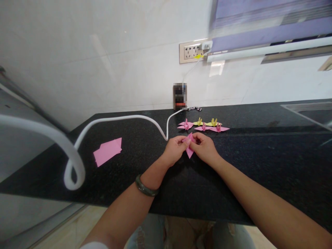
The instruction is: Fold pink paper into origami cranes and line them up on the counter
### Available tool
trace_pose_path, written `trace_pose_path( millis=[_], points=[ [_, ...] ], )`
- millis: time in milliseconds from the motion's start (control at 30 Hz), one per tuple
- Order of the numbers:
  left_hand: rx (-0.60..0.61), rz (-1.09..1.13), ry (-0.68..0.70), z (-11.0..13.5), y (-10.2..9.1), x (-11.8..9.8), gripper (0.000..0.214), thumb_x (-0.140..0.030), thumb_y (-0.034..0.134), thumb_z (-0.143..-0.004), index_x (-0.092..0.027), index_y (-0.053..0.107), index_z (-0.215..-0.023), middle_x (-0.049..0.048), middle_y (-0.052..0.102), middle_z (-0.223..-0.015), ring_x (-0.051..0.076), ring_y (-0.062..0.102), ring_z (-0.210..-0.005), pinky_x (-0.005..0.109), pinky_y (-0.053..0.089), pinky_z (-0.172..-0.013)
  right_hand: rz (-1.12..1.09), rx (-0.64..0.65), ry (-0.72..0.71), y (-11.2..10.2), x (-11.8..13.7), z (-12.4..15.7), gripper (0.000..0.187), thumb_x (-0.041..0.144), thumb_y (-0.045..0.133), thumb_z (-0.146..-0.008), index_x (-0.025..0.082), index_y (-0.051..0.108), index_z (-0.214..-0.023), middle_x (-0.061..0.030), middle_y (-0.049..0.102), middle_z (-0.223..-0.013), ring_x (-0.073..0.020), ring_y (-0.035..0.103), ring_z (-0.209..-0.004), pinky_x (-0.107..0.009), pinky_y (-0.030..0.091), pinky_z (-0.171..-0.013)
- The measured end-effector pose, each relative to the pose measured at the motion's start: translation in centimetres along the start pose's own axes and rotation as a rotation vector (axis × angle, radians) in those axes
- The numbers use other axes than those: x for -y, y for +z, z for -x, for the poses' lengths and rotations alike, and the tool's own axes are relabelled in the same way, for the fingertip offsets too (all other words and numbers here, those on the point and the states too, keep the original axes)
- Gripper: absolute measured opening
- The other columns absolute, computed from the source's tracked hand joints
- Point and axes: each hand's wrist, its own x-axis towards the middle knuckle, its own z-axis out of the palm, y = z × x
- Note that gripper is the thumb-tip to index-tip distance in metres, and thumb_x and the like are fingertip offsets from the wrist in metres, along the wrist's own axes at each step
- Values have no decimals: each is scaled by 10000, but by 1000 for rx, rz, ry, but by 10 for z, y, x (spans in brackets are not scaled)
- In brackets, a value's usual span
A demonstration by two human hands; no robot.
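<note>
Between my two hands is a piece of folded pink paper (pixel 190 152), diamond-shaped with a point toward me. My left hand (pixel 175 149) pinches its left side, thumb on top. From the right, my right hand (pixel 206 147) grips the same paper with thumb and fingers closed. The fingertips hide part of the folds. Just beyond my hands stand several finished paper cranes, pink ones (pixel 219 128) in front and at the left, yellow ones (pixel 214 122) behind. Farther left, a few pink paper sheets (pixel 108 151) lie overlapping on the black countertop (pixel 145 138).
A thick white cable (pixel 124 117) arches over the counter's left side and loops near the front edge. Against the tiled wall leans a phone-like device (pixel 180 96), its screen blurred, with a beaded strap (pixel 194 108) beside it. A wall socket (pixel 192 52) holds a charger.
</note>
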Motion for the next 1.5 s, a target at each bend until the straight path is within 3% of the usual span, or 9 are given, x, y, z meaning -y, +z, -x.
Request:
trace_pose_path(
  millis=[200, 567, 867, 1100, 1400, 1500],
  points=[
    [36, 31, -24, 0, -1, 0, 268, -310, 570, -658, -100, 575, -824, 34, 581, -740, 97, 514, -648, 230, 410, -648, 16, -1, -19, -1, -1, 1, 122, 271, 508, -655, 168, 560, -696, 19, 481, -568, -94, 406, -503, -211, 339, -479],
    [37, -24, -34, 3, 1, -1, 294, -342, 512, -703, -102, 582, -857, 59, 593, -813, 125, 524, -722, 243, 404, -677, 57, 2, -4, 1, -5, 5, 162, 304, 498, -693, 177, 574, -757, -1, 532, -614, -112, 449, -530, -224, 357, -490],
    [79, 184, -175, 7, 4, -1, 310, -328, 489, -716, -96, 590, -895, 60, 588, -759, 124, 532, -687, 254, 411, -669, 5, 19, 36, -1, -1, 14, 152, 273, 487, -706, 187, 555, -811, -15, 542, -660, -133, 481, -576, -244, 383, -519],
    [70, 117, -112, 9, 7, -9, 238, -247, 522, -693, -104, 591, -871, 34, 579, -738, 114, 520, -687, 228, 398, -655, 34, -12, 26, -2, 0, 17, 128, 264, 454, -738, 188, 537, -800, -11, 525, -658, -136, 478, -592, -250, 382, -547],
    [86, 40, -33, 5, 5, 3, 299, -281, 555, -668, -111, 569, -914, 47, 588, -798, 108, 517, -676, 228, 399, -640, 44, -22, -21, -3, -2, 12, 166, 266, 426, -749, 173, 547, -812, -14, 547, -689, -133, 474, -613, -239, 371, -559],
    [68, 116, -43, 2, 5, 5, 328, -360, 500, -705, -104, 570, -898, 55, 583, -798, 109, 516, -677, 235, 402, -642, 41, -28, -38, -5, -2, 11, 189, 311, 428, -751, 167, 546, -782, -5, 525, -650, -122, 451, -584, -229, 359, -540]
  ],
)
